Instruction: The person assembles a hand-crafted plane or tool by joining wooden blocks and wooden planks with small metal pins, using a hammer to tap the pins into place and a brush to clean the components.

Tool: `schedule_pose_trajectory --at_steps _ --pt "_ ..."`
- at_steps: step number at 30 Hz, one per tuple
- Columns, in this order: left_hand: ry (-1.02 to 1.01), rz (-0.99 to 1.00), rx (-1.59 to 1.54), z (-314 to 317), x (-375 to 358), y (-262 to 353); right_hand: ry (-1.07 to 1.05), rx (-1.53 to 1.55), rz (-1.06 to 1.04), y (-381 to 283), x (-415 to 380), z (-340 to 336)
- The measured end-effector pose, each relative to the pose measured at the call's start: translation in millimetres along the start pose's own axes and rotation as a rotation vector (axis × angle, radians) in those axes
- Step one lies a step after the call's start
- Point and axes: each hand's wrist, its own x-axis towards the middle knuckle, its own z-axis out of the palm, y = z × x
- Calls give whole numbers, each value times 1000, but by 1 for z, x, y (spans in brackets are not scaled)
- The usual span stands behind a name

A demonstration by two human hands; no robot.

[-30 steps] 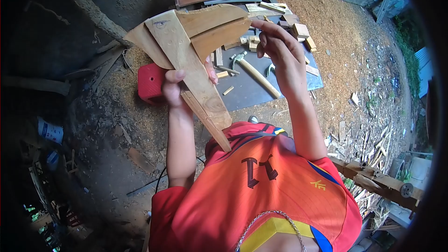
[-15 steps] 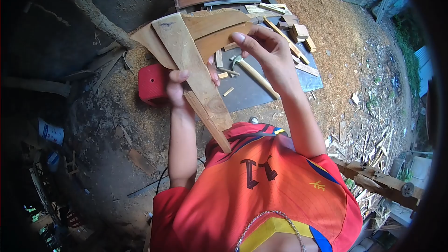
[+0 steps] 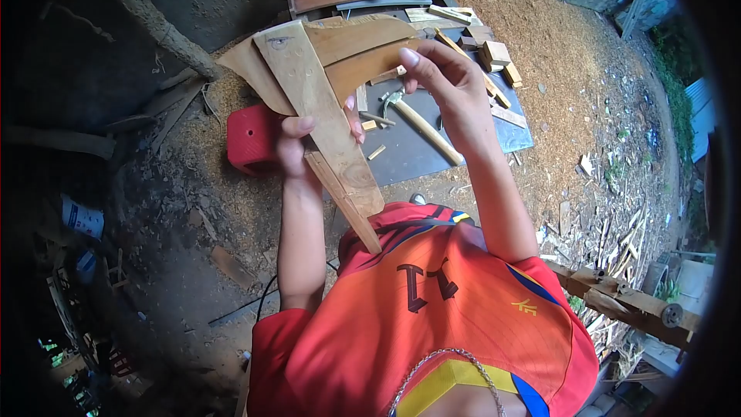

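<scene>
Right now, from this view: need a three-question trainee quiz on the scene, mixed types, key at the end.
1. True or false: the hammer lies on the table.
2. Fill the gap: the right hand has its thumb at one end of the ____ piece of wood, not at the pale board.
3. Which has its thumb over one edge of the pale board, with fingertips showing past the other?
A) the right hand
B) the left hand
C) both hands

Key:
1. True.
2. Curved.
3. B.
</scene>
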Motion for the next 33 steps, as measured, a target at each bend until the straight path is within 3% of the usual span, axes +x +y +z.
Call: schedule_pose_trajectory --at_steps 7,33 --pt "6 23 -60 -3 1 -1 -65 -4 57 5 -1 -13" --pt "-31 19 10 -5 10 2 -6 18 -4 0 7 -8"
